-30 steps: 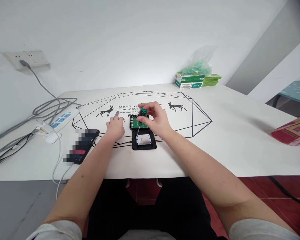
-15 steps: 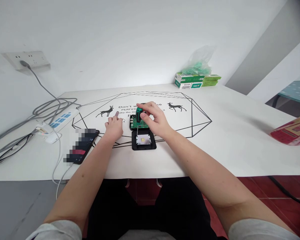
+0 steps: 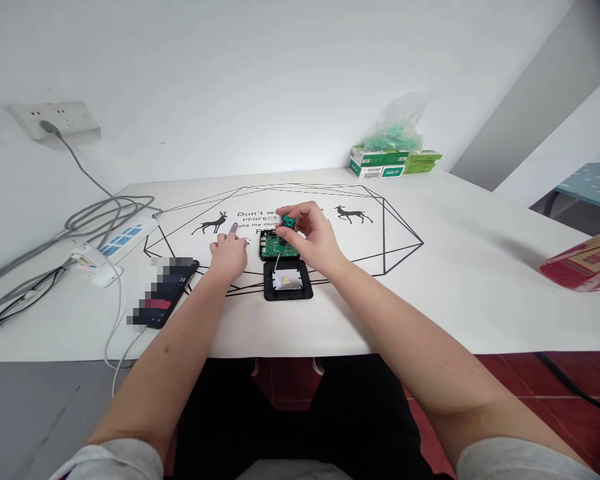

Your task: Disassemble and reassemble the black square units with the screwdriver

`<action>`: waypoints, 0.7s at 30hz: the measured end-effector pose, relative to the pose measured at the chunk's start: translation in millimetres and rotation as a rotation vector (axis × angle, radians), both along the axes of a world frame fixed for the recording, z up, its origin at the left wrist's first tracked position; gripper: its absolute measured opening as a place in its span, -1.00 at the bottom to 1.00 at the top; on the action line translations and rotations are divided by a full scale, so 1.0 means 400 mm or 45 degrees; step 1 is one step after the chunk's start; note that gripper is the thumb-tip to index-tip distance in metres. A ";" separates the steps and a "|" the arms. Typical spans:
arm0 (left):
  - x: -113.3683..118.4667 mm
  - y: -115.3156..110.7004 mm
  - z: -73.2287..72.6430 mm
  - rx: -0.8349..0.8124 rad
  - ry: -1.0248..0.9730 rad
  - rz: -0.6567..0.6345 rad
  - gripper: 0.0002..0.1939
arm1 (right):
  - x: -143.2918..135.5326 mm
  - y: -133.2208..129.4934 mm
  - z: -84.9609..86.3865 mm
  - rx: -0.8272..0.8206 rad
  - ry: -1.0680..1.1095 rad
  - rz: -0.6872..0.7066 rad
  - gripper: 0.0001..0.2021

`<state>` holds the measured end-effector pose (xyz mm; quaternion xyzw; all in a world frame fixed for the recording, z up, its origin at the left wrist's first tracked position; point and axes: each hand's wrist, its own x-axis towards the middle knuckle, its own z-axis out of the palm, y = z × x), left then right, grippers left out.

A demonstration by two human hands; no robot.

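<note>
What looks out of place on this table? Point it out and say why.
A gray cable lies in loose, untidy loops beside the power strip at the left, and glasses lie close by, where they could snag. Nothing looks spilled or damaged.

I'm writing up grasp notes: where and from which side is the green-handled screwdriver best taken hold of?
Probably by its thick green handle, from the right and above, as the right hand has it. The handle rises over the circuit board, leaning right, while the thin shaft slopes down toward the silver plate, offering little to grip.
</note>
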<state>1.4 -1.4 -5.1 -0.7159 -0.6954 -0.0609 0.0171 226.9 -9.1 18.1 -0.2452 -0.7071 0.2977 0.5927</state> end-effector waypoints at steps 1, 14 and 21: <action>0.001 0.001 0.001 0.011 -0.002 0.003 -0.61 | -0.001 -0.001 -0.002 -0.010 0.008 0.000 -0.66; 0.001 0.002 0.004 0.044 -0.019 -0.015 -0.69 | 0.018 -0.008 0.021 0.280 -0.155 -0.109 -0.78; 0.020 -0.006 0.015 0.097 -0.044 0.003 -0.71 | 0.012 -0.001 0.017 0.203 -0.157 -0.169 -0.77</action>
